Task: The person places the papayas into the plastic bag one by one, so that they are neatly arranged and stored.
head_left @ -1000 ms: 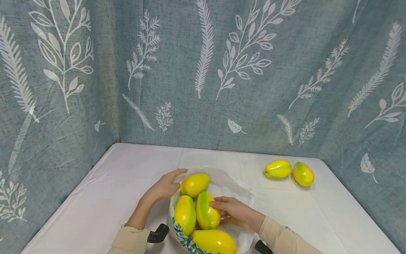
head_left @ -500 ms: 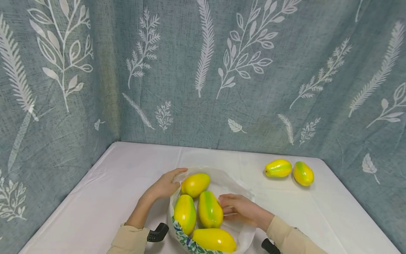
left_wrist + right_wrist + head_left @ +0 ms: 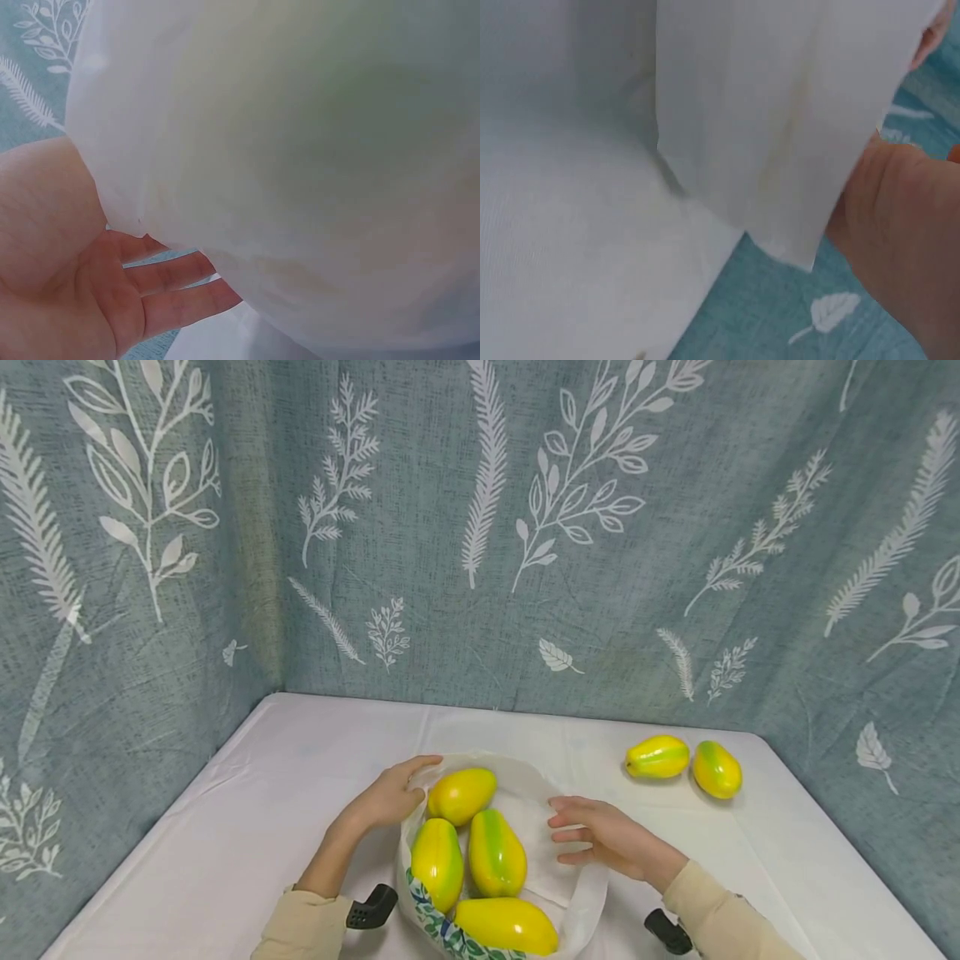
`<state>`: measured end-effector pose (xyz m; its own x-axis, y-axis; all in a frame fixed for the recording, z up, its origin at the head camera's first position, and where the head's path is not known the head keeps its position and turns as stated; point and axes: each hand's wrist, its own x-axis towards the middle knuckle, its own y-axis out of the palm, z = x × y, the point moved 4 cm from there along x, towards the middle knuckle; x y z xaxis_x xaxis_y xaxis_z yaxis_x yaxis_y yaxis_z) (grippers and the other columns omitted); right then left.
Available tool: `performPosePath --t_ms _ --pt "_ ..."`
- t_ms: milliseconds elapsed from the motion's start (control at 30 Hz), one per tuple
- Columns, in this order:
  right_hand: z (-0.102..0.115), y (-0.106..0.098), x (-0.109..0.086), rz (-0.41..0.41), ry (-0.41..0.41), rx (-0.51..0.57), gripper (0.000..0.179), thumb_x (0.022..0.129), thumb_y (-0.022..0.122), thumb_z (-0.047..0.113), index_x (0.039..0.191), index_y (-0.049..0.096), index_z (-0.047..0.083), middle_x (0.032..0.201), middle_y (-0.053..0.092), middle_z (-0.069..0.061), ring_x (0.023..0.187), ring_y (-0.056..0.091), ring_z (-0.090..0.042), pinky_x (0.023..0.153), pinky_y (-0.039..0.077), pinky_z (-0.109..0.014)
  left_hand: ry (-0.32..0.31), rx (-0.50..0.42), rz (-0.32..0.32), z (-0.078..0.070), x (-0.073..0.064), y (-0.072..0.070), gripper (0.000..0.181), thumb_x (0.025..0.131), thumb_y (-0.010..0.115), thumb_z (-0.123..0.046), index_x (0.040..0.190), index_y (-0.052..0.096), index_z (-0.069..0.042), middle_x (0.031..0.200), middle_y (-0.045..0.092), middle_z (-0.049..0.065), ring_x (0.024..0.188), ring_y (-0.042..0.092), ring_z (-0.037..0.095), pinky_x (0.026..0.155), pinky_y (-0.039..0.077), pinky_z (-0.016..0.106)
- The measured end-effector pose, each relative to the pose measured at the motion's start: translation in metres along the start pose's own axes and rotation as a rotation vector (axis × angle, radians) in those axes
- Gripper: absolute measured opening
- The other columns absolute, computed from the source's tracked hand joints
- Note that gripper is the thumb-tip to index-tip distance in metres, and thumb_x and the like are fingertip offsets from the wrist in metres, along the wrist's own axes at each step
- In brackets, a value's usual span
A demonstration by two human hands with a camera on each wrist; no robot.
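A round-mouthed white bag (image 3: pixel 592 910), with a leaf print along its front left side, stands at the front of the table. Inside it lie several yellow-green papayas, among them a middle one (image 3: pixel 498 853), a back one (image 3: pixel 462 796), a left one (image 3: pixel 438 864) and a front one (image 3: pixel 507 926). My left hand (image 3: pixel 390 797) rests against the bag's left rim, fingers extended along its outside, as the left wrist view shows. Over the right rim is my right hand (image 3: pixel 600 835), fingers spread, holding nothing. In the right wrist view the bag's side (image 3: pixel 765 135) partly hides that hand.
Two more papayas lie at the back right of the white table (image 3: pixel 330 743), a left one (image 3: pixel 657 757) and a right one (image 3: pixel 717 769). A blue-grey curtain (image 3: pixel 420 543) with white leaves encloses the table's back and sides.
My right hand has left the middle papaya and moved right and up to the bag's rim. That papaya shifted slightly right. My left hand has stayed in place.
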<state>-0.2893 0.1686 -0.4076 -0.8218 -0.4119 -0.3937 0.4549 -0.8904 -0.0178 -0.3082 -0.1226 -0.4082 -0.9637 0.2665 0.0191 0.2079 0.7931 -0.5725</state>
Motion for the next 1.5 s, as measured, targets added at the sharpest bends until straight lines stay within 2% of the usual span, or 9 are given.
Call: performPosePath --t_ms 267,500,633,700,867,1033,1167,1233,1500 --pt "0.011 -0.031 -0.013 0.001 -0.111 0.033 0.068 0.099 0.048 0.032 0.147 0.019 -0.007 0.133 0.039 -0.026 0.124 0.041 -0.04 0.094 0.045 -0.047 0.0 0.003 0.005 0.001 0.0 0.001 0.052 0.089 0.042 0.005 0.14 0.044 -0.003 0.142 0.041 0.024 0.117 0.043 0.034 0.099 0.033 0.054" --pt "0.018 -0.054 -0.022 -0.072 -0.128 0.058 0.068 0.099 0.046 0.039 0.15 0.019 0.0 0.143 0.031 -0.025 0.125 0.04 -0.035 0.096 0.044 -0.045 0.003 0.003 0.007 0.001 0.0 0.001 0.052 0.088 0.042 0.005 0.14 0.044 -0.001 0.142 0.04 0.025 0.127 0.039 0.038 0.102 0.03 0.057" --pt "0.02 -0.065 -0.029 -0.076 -0.144 0.068 0.068 0.1 0.043 0.04 0.151 0.017 0.002 0.144 0.03 -0.024 0.127 0.038 -0.036 0.097 0.043 -0.044 0.018 0.005 0.007 0.0 -0.002 0.0 0.052 0.088 0.042 0.006 0.14 0.044 0.0 0.141 0.041 0.026 0.131 0.034 0.041 0.104 0.027 0.058" --pt "0.02 -0.07 -0.031 -0.073 -0.154 0.081 0.068 0.101 0.042 0.04 0.151 0.015 0.002 0.143 0.03 -0.023 0.127 0.038 -0.036 0.098 0.042 -0.044 0.026 0.009 0.009 0.0 -0.002 0.0 0.052 0.088 0.042 0.006 0.139 0.044 0.001 0.141 0.041 0.026 0.128 0.037 0.039 0.103 0.029 0.057" --pt "0.016 -0.082 -0.037 -0.076 -0.168 0.154 0.068 0.102 0.039 0.039 0.151 0.012 0.0 0.136 0.04 -0.016 0.118 0.048 -0.026 0.099 0.041 -0.044 0.029 0.005 0.008 0.0 -0.002 0.001 0.052 0.087 0.041 0.005 0.139 0.044 0.001 0.141 0.042 0.025 0.119 0.042 0.036 0.1 0.032 0.055" --pt "0.013 -0.094 -0.044 -0.061 -0.187 0.25 0.065 0.103 0.033 0.038 0.15 0.01 0.0 0.123 0.051 -0.004 0.11 0.054 -0.019 0.099 0.041 -0.044 0.02 -0.017 0.01 0.001 -0.001 0.001 0.053 0.087 0.041 0.005 0.14 0.043 0.0 0.142 0.041 0.024 0.129 0.036 0.039 0.104 0.027 0.058" --pt "0.009 -0.106 -0.051 -0.07 -0.202 0.321 0.058 0.102 0.034 0.04 0.147 0.022 0.006 0.118 0.054 -0.003 0.109 0.056 -0.019 0.099 0.042 -0.044 0.018 -0.023 0.014 0.001 -0.002 0.001 0.053 0.087 0.041 0.005 0.14 0.043 0.0 0.142 0.04 0.025 0.129 0.036 0.039 0.103 0.028 0.058" --pt "0.006 -0.113 -0.054 -0.088 -0.202 0.329 0.059 0.102 0.034 0.041 0.147 0.022 0.006 0.117 0.055 -0.002 0.108 0.056 -0.018 0.098 0.042 -0.043 0.019 -0.02 0.015 0.002 -0.002 0.0 0.054 0.087 0.041 0.005 0.14 0.043 0.0 0.142 0.04 0.025 0.129 0.036 0.039 0.102 0.029 0.058" --pt "-0.009 -0.135 -0.064 -0.147 -0.175 0.33 0.074 0.102 0.033 0.042 0.151 -0.003 0.001 0.124 0.047 -0.005 0.106 0.056 -0.016 0.1 0.041 -0.042 0.018 -0.005 0.022 0.005 -0.002 -0.001 0.054 0.087 0.041 0.006 0.141 0.043 -0.001 0.142 0.04 0.025 0.122 0.041 0.036 0.098 0.033 0.054"
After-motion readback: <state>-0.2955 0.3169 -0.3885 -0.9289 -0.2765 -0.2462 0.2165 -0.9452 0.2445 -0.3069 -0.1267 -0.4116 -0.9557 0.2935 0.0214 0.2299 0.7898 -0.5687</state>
